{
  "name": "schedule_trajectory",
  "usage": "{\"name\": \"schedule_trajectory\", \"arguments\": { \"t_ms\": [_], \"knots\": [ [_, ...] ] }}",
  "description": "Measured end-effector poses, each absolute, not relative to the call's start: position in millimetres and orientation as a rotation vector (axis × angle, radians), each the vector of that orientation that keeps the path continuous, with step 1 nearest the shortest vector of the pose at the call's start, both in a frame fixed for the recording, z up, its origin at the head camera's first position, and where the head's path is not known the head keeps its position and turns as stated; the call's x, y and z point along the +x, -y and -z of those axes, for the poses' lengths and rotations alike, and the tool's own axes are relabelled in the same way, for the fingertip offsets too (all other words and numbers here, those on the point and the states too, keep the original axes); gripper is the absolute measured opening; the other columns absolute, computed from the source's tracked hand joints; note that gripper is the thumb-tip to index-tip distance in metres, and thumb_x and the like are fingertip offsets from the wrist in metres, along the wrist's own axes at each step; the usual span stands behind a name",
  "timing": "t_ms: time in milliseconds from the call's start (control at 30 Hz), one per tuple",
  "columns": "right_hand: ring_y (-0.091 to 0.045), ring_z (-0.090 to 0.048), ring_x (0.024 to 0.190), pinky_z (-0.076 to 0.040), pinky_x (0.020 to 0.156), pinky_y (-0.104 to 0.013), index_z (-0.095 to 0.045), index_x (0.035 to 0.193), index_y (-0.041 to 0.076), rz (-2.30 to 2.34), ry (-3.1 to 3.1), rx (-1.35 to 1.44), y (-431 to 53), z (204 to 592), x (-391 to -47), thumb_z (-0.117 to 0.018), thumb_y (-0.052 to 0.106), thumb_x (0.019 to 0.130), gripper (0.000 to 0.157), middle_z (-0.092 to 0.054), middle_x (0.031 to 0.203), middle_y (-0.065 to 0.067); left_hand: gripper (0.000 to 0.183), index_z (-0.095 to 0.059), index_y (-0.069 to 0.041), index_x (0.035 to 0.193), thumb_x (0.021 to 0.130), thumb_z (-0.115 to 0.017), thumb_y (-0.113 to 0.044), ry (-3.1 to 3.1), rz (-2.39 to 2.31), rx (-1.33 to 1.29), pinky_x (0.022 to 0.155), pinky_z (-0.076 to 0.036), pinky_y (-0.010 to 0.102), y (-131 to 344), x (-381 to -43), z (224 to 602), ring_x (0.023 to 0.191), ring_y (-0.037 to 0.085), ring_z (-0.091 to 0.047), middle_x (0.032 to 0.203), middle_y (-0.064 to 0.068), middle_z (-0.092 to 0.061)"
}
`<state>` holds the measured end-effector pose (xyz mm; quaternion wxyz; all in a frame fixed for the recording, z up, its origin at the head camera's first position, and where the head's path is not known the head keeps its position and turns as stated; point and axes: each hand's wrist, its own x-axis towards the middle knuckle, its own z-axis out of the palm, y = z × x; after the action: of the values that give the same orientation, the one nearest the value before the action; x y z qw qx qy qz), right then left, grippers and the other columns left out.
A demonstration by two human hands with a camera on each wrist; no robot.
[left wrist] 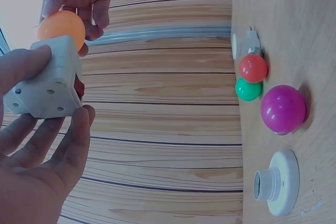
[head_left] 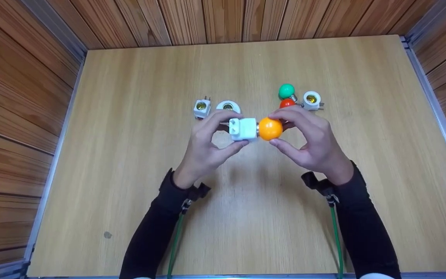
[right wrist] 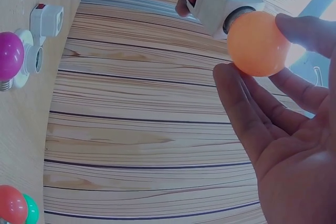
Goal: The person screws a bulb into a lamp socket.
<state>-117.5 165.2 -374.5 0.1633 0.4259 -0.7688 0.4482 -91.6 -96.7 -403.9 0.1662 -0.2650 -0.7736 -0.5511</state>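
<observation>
Above the table my left hand (head_left: 210,141) grips a white plug-in bulb socket (head_left: 243,129) between thumb and fingers. A red switch shows on the socket's side in the right wrist view. My right hand (head_left: 311,138) pinches an orange bulb (head_left: 270,129) by its round glass. The bulb's metal base (right wrist: 237,18) sits at the socket's mouth, partly inside it; how deeply it is threaded I cannot tell. In the left wrist view the orange bulb (left wrist: 63,27) shows beyond the socket (left wrist: 50,80), with the right hand's fingers around it.
Behind the hands lie a green bulb (head_left: 286,91), a red bulb (head_left: 287,103) and a white socket with prongs (head_left: 311,100). Farther left stand another plug socket (head_left: 202,107) and a round-based lamp holder (head_left: 228,106). A purple bulb (left wrist: 283,109) lies on the table (head_left: 130,174).
</observation>
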Motion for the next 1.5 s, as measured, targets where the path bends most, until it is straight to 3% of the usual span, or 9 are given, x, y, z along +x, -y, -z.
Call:
{"name": "schedule_trajectory", "arguments": {
  "t_ms": [300, 467, 733, 1067, 1167, 1333, 1500],
  "knots": [
    [-0.024, -0.071, 0.099, -0.055, 0.097, -0.009, -0.068, 0.126, -0.005, -1.262, 2.212, 1.221, -165.1, 376.5, -117.0, -0.087, 0.002, 0.082, 0.048, -0.074, 0.115, -0.019, 0.050, -0.065, -0.001, 0.131, 0.090, -0.086, -0.022, 2.199, 1.567, -0.757, 0.093, -0.064, 0.029, 96.9, -89.3, 405.9, 0.111, 0.021, -0.069, 0.124, 0.013, -0.073],
    [-0.023, -0.071, 0.111, -0.057, 0.099, -0.012, -0.065, 0.130, -0.004, -1.291, 2.223, 1.229, -165.7, 376.1, -116.4, -0.087, -0.002, 0.078, 0.057, -0.072, 0.124, -0.020, 0.051, -0.065, -0.001, 0.131, 0.090, -0.086, -0.023, 2.214, 1.555, -0.753, 0.094, -0.064, 0.029, 98.7, -89.1, 405.4, 0.111, 0.020, -0.068, 0.124, 0.013, -0.073],
    [-0.028, -0.067, 0.125, -0.055, 0.112, -0.023, -0.067, 0.125, -0.005, -1.315, 2.050, 1.285, -163.7, 376.6, -119.8, -0.083, 0.031, 0.093, 0.051, -0.060, 0.134, -0.031, 0.050, -0.065, 0.001, 0.130, 0.090, -0.087, -0.020, 2.215, 1.575, -0.766, 0.095, -0.064, 0.030, 98.2, -90.6, 404.8, 0.110, 0.022, -0.069, 0.124, 0.014, -0.073],
    [-0.023, -0.062, 0.130, -0.055, 0.114, -0.024, -0.071, 0.110, 0.000, -1.326, 1.940, 1.359, -162.0, 379.3, -121.2, -0.081, 0.018, 0.094, 0.025, -0.057, 0.135, -0.026, 0.051, -0.065, 0.001, 0.132, 0.090, -0.087, -0.019, 2.225, 1.589, -0.766, 0.095, -0.064, 0.029, 97.2, -90.6, 403.9, 0.111, 0.021, -0.069, 0.126, 0.014, -0.073],
    [-0.022, -0.061, 0.128, -0.056, 0.113, -0.024, -0.073, 0.106, 0.001, -1.341, 1.935, 1.366, -161.5, 379.2, -120.0, -0.082, 0.007, 0.091, 0.019, -0.056, 0.130, -0.027, 0.051, -0.065, 0.001, 0.132, 0.090, -0.087, -0.019, 2.222, 1.592, -0.763, 0.094, -0.064, 0.030, 96.5, -90.1, 403.8, 0.111, 0.021, -0.069, 0.125, 0.014, -0.073],
    [-0.024, -0.061, 0.124, -0.056, 0.111, -0.021, -0.075, 0.104, 0.002, -1.337, 1.974, 1.364, -161.7, 376.6, -117.8, -0.085, -0.018, 0.072, 0.039, -0.057, 0.125, -0.027, 0.052, -0.065, 0.001, 0.132, 0.089, -0.087, -0.019, 2.223, 1.587, -0.763, 0.093, -0.063, 0.029, 95.5, -89.9, 403.2, 0.111, 0.021, -0.069, 0.125, 0.014, -0.074],
    [-0.026, -0.062, 0.117, -0.055, 0.110, -0.018, -0.074, 0.105, 0.002, -1.301, 2.009, 1.372, -163.2, 375.0, -116.9, -0.082, 0.003, 0.090, 0.017, -0.059, 0.121, -0.025, 0.052, -0.065, 0.000, 0.133, 0.090, -0.087, -0.018, 2.238, 1.592, -0.766, 0.094, -0.063, 0.029, 95.5, -89.1, 402.3, 0.112, 0.021, -0.068, 0.127, 0.013, -0.073]
  ]
}}
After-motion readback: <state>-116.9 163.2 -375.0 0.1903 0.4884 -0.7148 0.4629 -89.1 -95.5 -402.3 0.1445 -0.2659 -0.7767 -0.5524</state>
